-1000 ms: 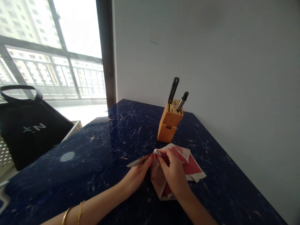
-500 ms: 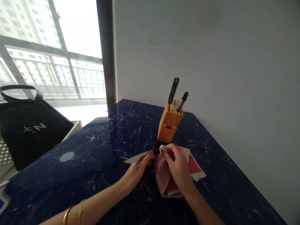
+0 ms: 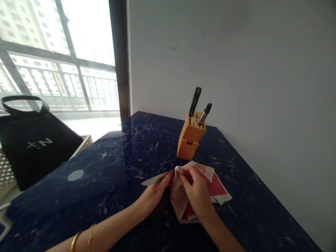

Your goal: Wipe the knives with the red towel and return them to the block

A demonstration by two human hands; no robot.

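A kitchen knife (image 3: pixel 154 179) is gripped in my left hand (image 3: pixel 156 190) near the base of the blade, its tip pointing left. My right hand (image 3: pixel 195 189) pinches a red-and-white cloth (image 3: pixel 180 203) wrapped around the knife's black handle, most of which the cloth hides. The rest of the cloth hangs and spreads below and to the right of my right hand. Just beyond both hands stands a wooden knife block (image 3: pixel 187 143), holding a black-handled knife (image 3: pixel 195 101) and a tool with a black-and-silver handle (image 3: pixel 205 113).
The dark blue marbled table (image 3: pixel 105 185) reaches toward the wall (image 3: pixel 236 70). A round pale disc (image 3: pixel 75 175) lies on its left part. At the left, a black bag (image 3: pixel 39 143) rests by a perforated basket (image 3: pixel 5 175). A white-edged object shows at the lower left edge.
My right hand and the cloth have shifted slightly left along the knife's handle, covering more of it. The knife has moved a little to the right.
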